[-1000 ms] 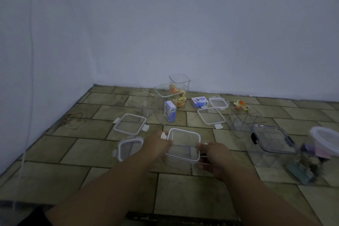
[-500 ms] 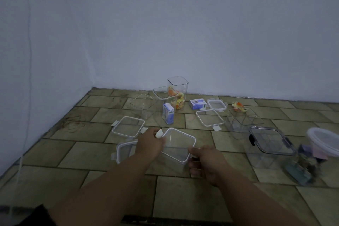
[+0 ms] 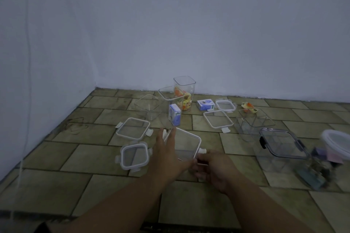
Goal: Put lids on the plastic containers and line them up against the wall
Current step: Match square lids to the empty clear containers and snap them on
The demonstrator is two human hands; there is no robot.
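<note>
Left hand [image 3: 166,155] lying flat-fingered across clear lid [image 3: 186,141], right hand [image 3: 214,168] pinching lid's 5 o'clock edge, grip narrow, fingertips blurred, container [image 3: 186,154] beneath barely discernible.

Bare forearms [image 3: 132,200], dark L sleeve [image 3: 40,228]

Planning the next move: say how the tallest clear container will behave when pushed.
The tallest container is narrow for its height, so a high push would likely tip it. Its smooth clear walls probably slip in a grip. Only small items inside: likely light.
</note>
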